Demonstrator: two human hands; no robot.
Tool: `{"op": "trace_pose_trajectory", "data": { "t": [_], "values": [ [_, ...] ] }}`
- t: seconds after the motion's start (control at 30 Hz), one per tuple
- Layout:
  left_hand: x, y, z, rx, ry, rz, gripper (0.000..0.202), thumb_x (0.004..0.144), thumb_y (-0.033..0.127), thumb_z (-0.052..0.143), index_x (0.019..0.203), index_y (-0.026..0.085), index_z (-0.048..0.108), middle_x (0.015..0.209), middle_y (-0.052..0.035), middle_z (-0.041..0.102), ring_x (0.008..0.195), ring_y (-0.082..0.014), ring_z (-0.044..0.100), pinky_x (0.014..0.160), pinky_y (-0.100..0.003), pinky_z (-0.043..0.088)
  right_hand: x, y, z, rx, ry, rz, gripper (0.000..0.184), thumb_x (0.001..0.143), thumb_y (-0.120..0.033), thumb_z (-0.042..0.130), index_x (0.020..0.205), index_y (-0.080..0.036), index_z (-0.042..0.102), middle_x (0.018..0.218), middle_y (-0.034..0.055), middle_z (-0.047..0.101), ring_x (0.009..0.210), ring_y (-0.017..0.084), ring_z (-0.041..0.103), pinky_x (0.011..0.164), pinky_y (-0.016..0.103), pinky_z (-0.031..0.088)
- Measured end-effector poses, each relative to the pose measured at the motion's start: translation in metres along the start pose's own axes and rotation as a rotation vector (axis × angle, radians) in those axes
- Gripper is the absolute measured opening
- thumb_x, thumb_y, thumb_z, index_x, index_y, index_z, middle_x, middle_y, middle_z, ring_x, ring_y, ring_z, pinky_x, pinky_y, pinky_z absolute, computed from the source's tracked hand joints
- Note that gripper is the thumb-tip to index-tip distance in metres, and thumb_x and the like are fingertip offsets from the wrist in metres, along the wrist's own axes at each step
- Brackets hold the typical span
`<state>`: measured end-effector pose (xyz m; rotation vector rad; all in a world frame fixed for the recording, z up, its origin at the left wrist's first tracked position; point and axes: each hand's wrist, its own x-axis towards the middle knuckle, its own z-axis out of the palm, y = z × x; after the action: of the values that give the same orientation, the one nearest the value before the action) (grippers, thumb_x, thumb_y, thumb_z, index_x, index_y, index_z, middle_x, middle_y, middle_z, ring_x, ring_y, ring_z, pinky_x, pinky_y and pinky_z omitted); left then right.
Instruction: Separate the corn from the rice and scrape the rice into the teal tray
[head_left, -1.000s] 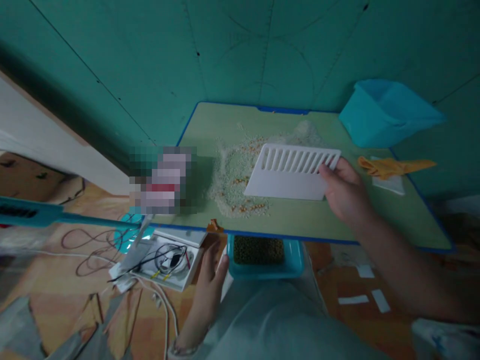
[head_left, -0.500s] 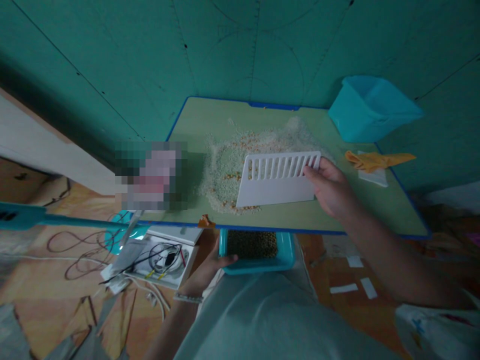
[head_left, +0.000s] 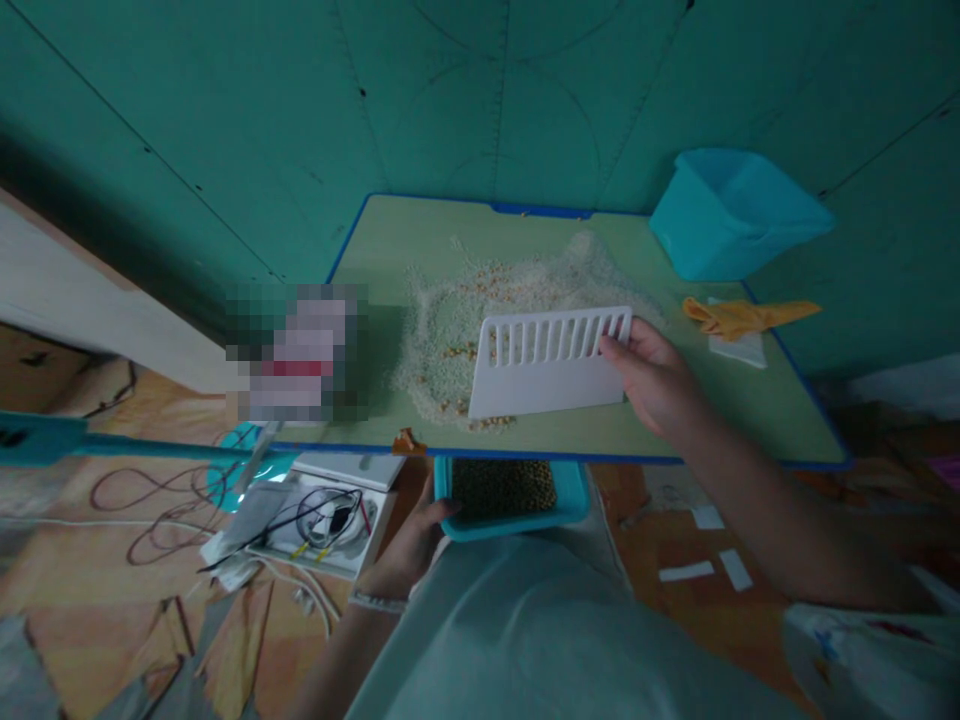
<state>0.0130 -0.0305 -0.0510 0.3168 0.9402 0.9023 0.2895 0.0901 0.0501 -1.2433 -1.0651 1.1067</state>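
Observation:
My right hand grips the right end of a flat white plastic scraper with a row of slots along its top. The scraper is over the green tabletop, near its front edge, covering part of a spread of white grains mixed with yellow kernels. My left hand holds the left side of a teal tray, its thumb over the rim. Dark, small bean-like pieces fill the tray, which sits just below the table's front edge; its far side is hidden.
A teal bin stands at the back right, with an orange cloth before it. A blurred-out object is at the left. Below lie a box of cables and loose wires. A green wall rises behind.
The view has shifted slightly. The tray appears slightly higher, closer under the table edge. The scraper has barely moved, and both hands keep their holds.

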Motion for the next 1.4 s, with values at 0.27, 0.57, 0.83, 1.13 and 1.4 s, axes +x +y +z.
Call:
{"op": "trace_pose_trajectory", "data": {
  "t": [0.27, 0.57, 0.83, 1.13, 1.4],
  "values": [
    [-0.031, 0.006, 0.001, 0.016, 0.101, -0.017, 0.067, 0.067, 0.022, 0.076, 0.132, 0.022, 0.065, 0.129, -0.0074, 0.075, 0.123, -0.0379, 0.064, 0.104, -0.046, 0.049, -0.013, -0.003, -0.003, -0.022, -0.03, 0.041, 0.03, 0.072, -0.047, 0.08, 0.09, -0.028, 0.066, 0.086, -0.0003, 0.07, 0.08, 0.021, 0.064, 0.083, 0.041, 0.049],
    [-0.036, 0.015, 0.008, 0.055, 0.187, -0.035, 0.069, 0.06, 0.025, 0.08, 0.128, 0.019, 0.068, 0.123, -0.0094, 0.077, 0.126, -0.0417, 0.061, 0.103, -0.047, 0.049, -0.019, -0.004, -0.003, -0.011, -0.002, 0.06, 0.031, 0.069, -0.048, 0.082, 0.088, -0.028, 0.067, 0.083, -0.0015, 0.072, 0.078, 0.02, 0.065, 0.08, 0.04, 0.051],
    [-0.036, 0.01, 0.014, -0.011, 0.098, -0.062, 0.071, 0.067, 0.022, 0.074, 0.138, 0.024, 0.062, 0.125, -0.0049, 0.077, 0.119, -0.0374, 0.066, 0.101, -0.045, 0.051, -0.029, -0.004, -0.005, -0.019, -0.023, 0.083, 0.034, 0.071, -0.052, 0.08, 0.091, -0.03, 0.065, 0.081, 0.0, 0.07, 0.079, 0.023, 0.065, 0.078, 0.042, 0.051],
    [-0.032, 0.01, 0.015, -0.008, 0.124, -0.058, 0.078, 0.065, 0.024, 0.076, 0.14, 0.022, 0.059, 0.127, -0.006, 0.075, 0.121, -0.0394, 0.065, 0.102, -0.046, 0.049, -0.033, -0.004, -0.009, -0.026, 0.004, 0.096, 0.032, 0.071, -0.05, 0.08, 0.09, -0.029, 0.065, 0.079, -0.0006, 0.07, 0.078, 0.022, 0.066, 0.076, 0.041, 0.052],
    [-0.033, 0.011, 0.018, -0.006, 0.13, -0.035, 0.072, 0.064, 0.024, 0.077, 0.134, 0.021, 0.064, 0.126, -0.0053, 0.076, 0.122, -0.0394, 0.064, 0.102, -0.044, 0.049, -0.04, -0.005, -0.009, -0.028, -0.011, 0.115, 0.032, 0.072, -0.052, 0.079, 0.091, -0.031, 0.066, 0.08, -0.0007, 0.073, 0.074, 0.022, 0.067, 0.072, 0.04, 0.054]
  ]
}}
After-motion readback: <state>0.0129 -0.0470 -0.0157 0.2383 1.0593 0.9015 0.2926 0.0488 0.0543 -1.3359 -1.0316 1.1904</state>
